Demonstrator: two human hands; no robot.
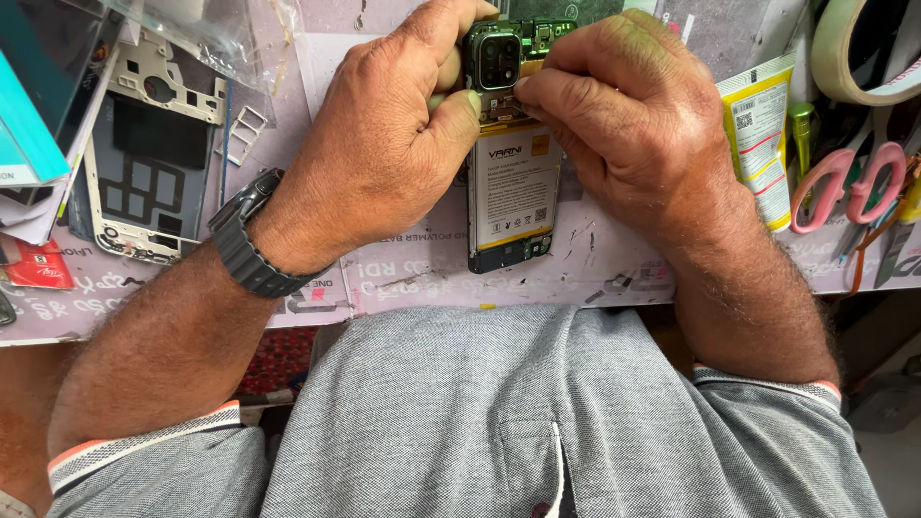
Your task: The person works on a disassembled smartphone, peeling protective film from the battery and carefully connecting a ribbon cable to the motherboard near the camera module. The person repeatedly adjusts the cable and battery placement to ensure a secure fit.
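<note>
Fingers (537,82) of both hands pinch the opened phone's (513,192) camera end, battery exposed.

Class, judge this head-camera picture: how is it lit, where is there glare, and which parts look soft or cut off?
Head view: even, soft daylight with faint shadows; mild sheen on the plastic bag; both hands, left hand and right hand, and the opened phone are sharp; the scissors and tape roll are cropped at the right edge.
</note>
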